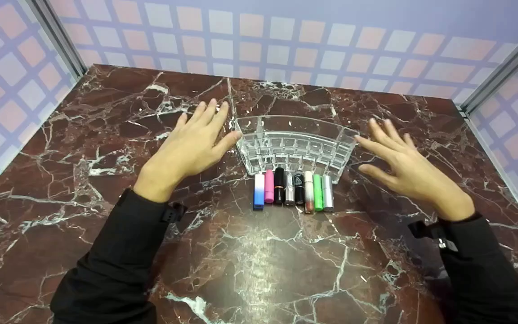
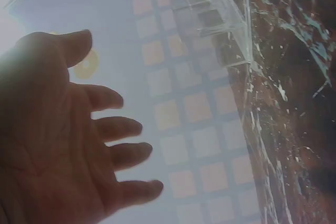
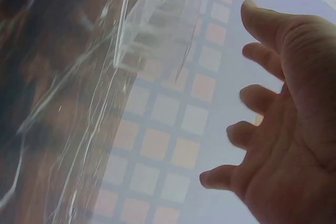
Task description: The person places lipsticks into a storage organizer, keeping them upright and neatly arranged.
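A clear, fan-shaped organizer [image 1: 295,135] with rows of small compartments stands between the two hands. Along its front edge lies a row of several lipstick tubes, among them a blue-and-white one [image 1: 259,192], a pink one [image 1: 269,186], a black one [image 1: 279,186], a green one [image 1: 317,193] and a silver one [image 1: 328,193]. My left hand [image 1: 191,141] is spread at the organizer's left side, thumb overlapping its edge in the head view. On the other side my right hand [image 1: 400,164] is spread, index fingertip by the organizer's right edge. Both hands hold nothing.
The brown marbled table [image 1: 259,261] extends around the organizer. Behind it rises a checkered wall panel [image 1: 281,40], with side panels at left and right joined by metal posts [image 1: 56,36]. Each black sleeve carries a wrist strap.
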`<state>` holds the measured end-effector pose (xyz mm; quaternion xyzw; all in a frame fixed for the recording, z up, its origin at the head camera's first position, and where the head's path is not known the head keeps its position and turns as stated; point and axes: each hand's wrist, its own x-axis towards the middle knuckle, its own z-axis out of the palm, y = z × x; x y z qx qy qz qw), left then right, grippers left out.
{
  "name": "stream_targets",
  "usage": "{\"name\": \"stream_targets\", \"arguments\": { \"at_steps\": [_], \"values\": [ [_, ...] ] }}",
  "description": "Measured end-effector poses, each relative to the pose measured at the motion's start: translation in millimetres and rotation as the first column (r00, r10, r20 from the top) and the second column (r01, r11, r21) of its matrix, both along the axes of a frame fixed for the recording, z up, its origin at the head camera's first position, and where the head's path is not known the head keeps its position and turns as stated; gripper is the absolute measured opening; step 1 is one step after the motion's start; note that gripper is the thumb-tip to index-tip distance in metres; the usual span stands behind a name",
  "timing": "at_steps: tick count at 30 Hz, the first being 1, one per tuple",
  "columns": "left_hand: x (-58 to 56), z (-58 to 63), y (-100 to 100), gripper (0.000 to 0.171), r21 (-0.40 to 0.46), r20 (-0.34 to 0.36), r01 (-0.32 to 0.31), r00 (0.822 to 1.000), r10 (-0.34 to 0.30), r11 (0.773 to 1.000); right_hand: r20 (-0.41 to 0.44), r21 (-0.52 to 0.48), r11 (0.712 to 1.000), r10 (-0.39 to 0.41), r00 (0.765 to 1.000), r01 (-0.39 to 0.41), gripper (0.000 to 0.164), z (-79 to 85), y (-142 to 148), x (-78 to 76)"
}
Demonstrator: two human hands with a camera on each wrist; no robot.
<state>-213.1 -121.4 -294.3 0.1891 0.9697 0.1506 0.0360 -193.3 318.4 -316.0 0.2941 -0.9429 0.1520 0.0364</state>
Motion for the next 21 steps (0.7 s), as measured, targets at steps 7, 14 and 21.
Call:
{"name": "stream_targets", "arguments": {
  "at_steps": [7, 14, 21],
  "values": [
    [2.5, 7.6, 7.4, 0.07, 0.037, -0.176, 0.073, 0.982, -0.065, 0.997, -0.184, -0.009, 0.977, 0.206, 0.961, -0.211, 0.058, -1.6, -13.8, -7.0],
    [4.7, 5.9, 28.3, 0.05, 0.071, -0.324, 0.155, 0.938, -0.124, 0.985, -0.192, -0.02, 0.945, 0.317, 0.929, -0.327, 0.048, -6.9, -23.9, -12.8],
    [5.2, -0.7, 62.0, 0.047, 0.049, -0.245, 0.247, 0.942, -0.228, 0.968, -0.123, 0.004, 0.918, 0.393, 0.911, -0.396, 0.037, -12.3, -34.8, -13.9]
  ]
}}
